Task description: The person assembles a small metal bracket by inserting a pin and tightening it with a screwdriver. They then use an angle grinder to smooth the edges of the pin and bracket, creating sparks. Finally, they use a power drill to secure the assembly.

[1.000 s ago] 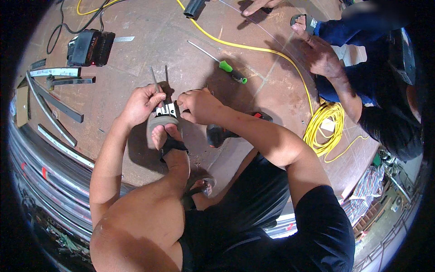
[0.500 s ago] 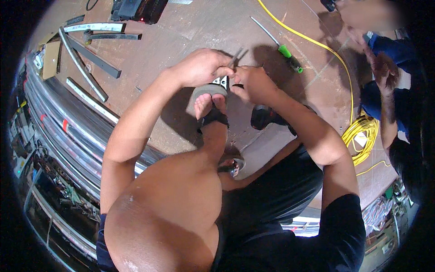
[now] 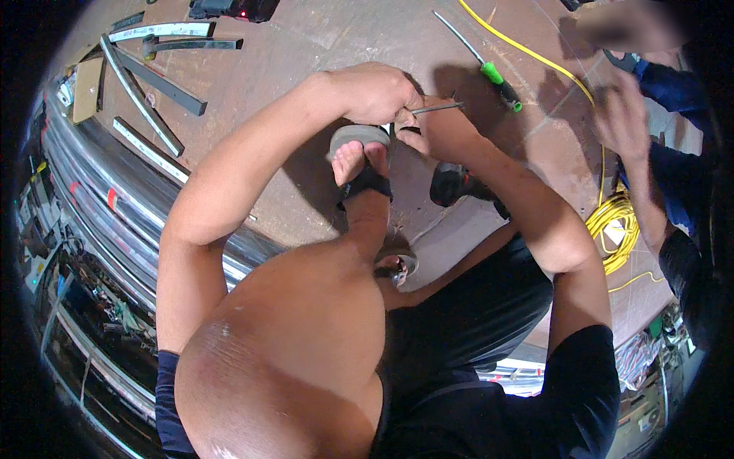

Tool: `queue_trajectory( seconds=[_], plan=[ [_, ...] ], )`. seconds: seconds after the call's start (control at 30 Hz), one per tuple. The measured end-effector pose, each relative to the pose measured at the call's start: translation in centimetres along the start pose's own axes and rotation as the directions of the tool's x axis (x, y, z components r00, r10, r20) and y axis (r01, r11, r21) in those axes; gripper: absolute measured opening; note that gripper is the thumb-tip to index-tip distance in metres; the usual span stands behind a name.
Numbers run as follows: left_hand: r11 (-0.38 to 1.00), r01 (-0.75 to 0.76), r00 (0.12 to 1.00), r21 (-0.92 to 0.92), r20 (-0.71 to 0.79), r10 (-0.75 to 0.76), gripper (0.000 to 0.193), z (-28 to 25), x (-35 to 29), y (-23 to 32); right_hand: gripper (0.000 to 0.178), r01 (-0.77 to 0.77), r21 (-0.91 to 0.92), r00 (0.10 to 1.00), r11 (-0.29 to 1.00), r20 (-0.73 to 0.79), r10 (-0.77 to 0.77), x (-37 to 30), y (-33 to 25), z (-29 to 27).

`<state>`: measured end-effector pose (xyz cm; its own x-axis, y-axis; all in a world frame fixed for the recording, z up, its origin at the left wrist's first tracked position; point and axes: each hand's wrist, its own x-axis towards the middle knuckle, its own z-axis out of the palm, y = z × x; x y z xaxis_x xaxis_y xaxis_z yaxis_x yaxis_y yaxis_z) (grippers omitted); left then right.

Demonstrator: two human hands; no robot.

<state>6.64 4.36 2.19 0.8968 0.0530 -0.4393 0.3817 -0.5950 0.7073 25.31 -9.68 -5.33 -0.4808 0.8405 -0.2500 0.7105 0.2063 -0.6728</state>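
Above my sandalled foot (image 3: 352, 159), my two hands meet. My left hand (image 3: 382, 93) is closed, with a thin grey metal rod (image 3: 437, 108) sticking out of its fingers toward the right. My right hand (image 3: 437, 136) is curled against the left fingertips; whatever it grips is hidden. A pale sliver of a small piece shows between the hands and the sandal, mostly covered. Just below my right wrist lies a black and red power tool (image 3: 451, 183), partly behind the forearm. Beyond the hands rests a long screwdriver (image 3: 493, 75) with a green and black handle.
Several metal bars (image 3: 164, 86) lie at the far left, near a bundle of shiny tubes (image 3: 115, 203). A yellow cord (image 3: 535, 55) runs down to a coil (image 3: 615, 229) on the right. Another person's hand (image 3: 623, 115) is at the right. A black case (image 3: 233, 8) stands at the back.
My left hand has moved up and right, and the rod has swung from pointing up to pointing right. The white piece with holes is now mostly covered. The other person's hand has moved.
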Motion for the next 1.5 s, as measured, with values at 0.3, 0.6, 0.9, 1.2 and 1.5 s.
queue_trajectory(
  seconds=[0.3,0.6,0.9,1.2,1.5],
  plan=[
    [0.998,0.060,0.997,-0.010,0.054,-0.059,0.029,-0.5,0.6,0.3,0.032,-0.009,0.101,1.000,0.995,-0.010,0.010,0.0,0.1,-0.1],
    [0.994,0.112,0.988,0.015,0.106,-0.113,0.031,-0.7,1.1,0.1,0.043,0.001,0.158,1.000,0.987,-0.026,0.003,0.1,0.3,0.3],
    [0.991,0.119,0.989,-0.060,0.099,-0.113,0.031,-1.5,0.5,0.3,0.036,-0.038,0.093,0.999,0.995,0.003,0.038,0.1,0.0,0.3],
    [0.990,0.138,0.984,0.008,0.110,-0.138,0.029,-1.4,0.9,0.8,0.040,-0.027,0.034,0.999,0.999,0.022,0.026,0.0,-0.2,-0.5],
    [0.999,-0.026,1.000,-0.045,-0.015,0.026,0.030,0.7,1.3,-1.1,0.030,0.111,0.054,0.994,0.992,-0.020,-0.110,0.2,0.2,-0.3]
  ],
)
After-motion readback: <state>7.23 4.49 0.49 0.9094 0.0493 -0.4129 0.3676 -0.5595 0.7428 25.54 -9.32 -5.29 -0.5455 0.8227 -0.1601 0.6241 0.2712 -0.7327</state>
